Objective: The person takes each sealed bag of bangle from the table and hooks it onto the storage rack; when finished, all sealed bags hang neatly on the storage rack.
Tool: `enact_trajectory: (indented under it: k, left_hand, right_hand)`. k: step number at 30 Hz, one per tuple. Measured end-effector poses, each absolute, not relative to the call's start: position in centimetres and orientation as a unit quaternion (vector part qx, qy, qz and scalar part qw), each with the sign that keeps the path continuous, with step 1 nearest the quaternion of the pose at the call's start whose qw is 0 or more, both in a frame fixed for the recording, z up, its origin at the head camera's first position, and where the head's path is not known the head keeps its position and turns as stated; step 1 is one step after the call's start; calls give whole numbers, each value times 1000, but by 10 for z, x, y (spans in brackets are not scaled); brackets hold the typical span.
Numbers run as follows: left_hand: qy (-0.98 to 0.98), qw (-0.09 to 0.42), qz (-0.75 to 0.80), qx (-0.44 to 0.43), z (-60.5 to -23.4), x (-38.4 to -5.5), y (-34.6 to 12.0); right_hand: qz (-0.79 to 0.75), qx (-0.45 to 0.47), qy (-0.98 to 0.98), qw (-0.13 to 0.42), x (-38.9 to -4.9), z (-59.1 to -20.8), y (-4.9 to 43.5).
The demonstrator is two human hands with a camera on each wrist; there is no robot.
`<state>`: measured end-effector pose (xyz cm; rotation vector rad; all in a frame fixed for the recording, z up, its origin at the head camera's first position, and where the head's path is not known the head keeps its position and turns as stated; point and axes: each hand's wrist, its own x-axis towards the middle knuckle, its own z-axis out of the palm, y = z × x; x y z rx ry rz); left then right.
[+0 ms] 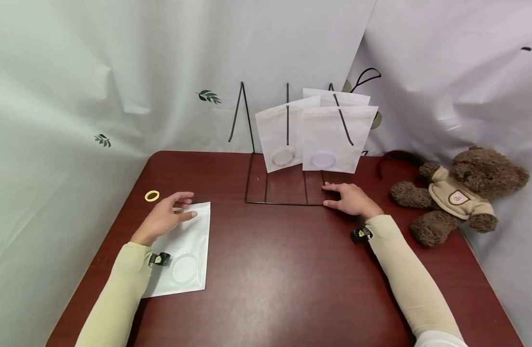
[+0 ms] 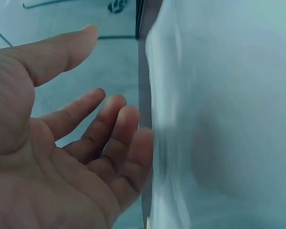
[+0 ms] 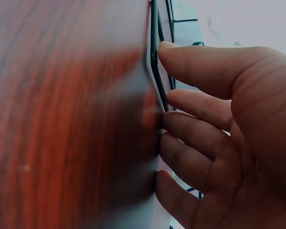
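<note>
A flat white pouch [image 1: 194,241] with a ring-shaped outline near its lower end lies on the table's left side. Over its upper part hovers my left hand [image 1: 166,217], palm inward, fingers loosely bent and holding nothing. My right hand [image 1: 350,198] rests at the front right corner of a black wire rack [image 1: 277,203]. In the right wrist view, the thumb [image 3: 195,62] touches the rack's wire and the fingertips meet the tabletop. Several white pouches lean upright on the rack, among them the front one [image 1: 339,132] and a tilted one [image 1: 270,127].
A yellow ring [image 1: 152,195] lies near the table's left edge. At the right sits a brown teddy bear [image 1: 456,197] in a beige top, with a dark curved band [image 1: 400,153] behind it. A pale curtain [image 1: 161,72] surrounds the dark red table [image 1: 270,289].
</note>
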<state>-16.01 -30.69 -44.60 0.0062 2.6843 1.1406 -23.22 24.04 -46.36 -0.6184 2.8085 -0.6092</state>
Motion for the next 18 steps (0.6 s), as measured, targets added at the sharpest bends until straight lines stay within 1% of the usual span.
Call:
enact_trajectory:
  k: [9,15,18]
  left_hand:
    - [951,113,287,-24,-448,-151,-333]
    - [963,134,232,-29,-450,-143,-344]
    - [967,127,220,-23,-451,-142,-345]
  right_hand:
    - [-209,-196,953,103,-230,-466,244]
    - [-202,-198,954,99,-232,-467,241]
    - [-202,-197,954,98,-234,-464,238]
